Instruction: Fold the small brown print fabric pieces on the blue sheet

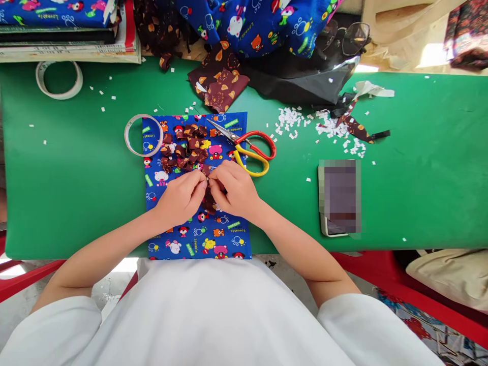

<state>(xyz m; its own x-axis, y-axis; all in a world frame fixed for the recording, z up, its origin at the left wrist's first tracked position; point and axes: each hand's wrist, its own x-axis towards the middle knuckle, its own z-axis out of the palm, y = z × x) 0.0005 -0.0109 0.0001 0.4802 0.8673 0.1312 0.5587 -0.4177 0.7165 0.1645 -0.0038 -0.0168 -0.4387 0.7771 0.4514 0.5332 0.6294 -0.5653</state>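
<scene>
My left hand (pixel 183 195) and my right hand (pixel 234 188) meet over a blue cartoon-print cloth (pixel 168 244), fingers pinched on a brown fabric piece (pixel 208 202) with tan spots. Just beyond my fingertips lies a cluster of small folded brown fabric pieces (pixel 186 147) on the cloth. Scissors (pixel 244 144) with one red and one yellow handle rest partly on the cloth's upper right corner, close to my right hand. A tape roll (pixel 127 137) overlaps the upper left corner. The fingers cover part of the held fabric.
On the green table (pixel 76 193) a phone (pixel 339 198) lies to the right. White paper bits (pixel 293 121) and dark scraps (pixel 358 128) are scattered beyond it. A second tape roll (pixel 78 84), brown fabric (pixel 224 86), black plastic (pixel 297 81) and glasses (pixel 354 39) lie along the back.
</scene>
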